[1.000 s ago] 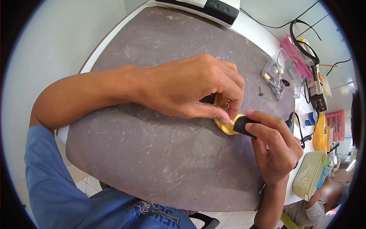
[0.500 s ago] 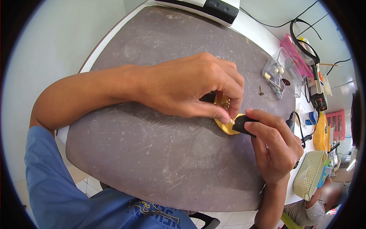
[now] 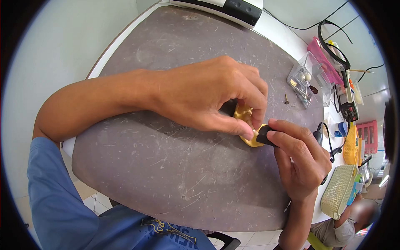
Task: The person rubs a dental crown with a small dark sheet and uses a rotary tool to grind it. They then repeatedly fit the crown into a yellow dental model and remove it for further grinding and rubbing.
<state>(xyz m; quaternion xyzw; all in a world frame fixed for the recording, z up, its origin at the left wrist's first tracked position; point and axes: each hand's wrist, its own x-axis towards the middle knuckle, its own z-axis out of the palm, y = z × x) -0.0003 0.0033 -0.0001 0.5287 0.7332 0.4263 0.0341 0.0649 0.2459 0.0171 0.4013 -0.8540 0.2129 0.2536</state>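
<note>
A yellow dental model (image 3: pixel 243 109) lies on the grey mat, partly covered by my fingers. My left hand (image 3: pixel 227 91) arches over it, with thumb and fingertips pinched on a small whitish piece (image 3: pixel 255 132) at its near end. Just right of that end, my right hand (image 3: pixel 301 152) grips a short black piece (image 3: pixel 266 136) between thumb and fingers. The black piece meets the model's yellow edge. What it is exactly, I cannot make out.
A small rusty-looking screw or nail (image 3: pixel 286 99) rests on the mat (image 3: pixel 175 175). Beyond it stands a clear plastic box (image 3: pixel 306 83) with small bits and tools. Pink, yellow and cream baskets (image 3: pixel 339 189) line the right side. A black-and-white device (image 3: pixel 237 10) sits at the back.
The yellow model has tilted slightly between my hands, and more of its yellow rim shows. The black piece has shifted a little to the right. Both hands keep nearly the same position.
</note>
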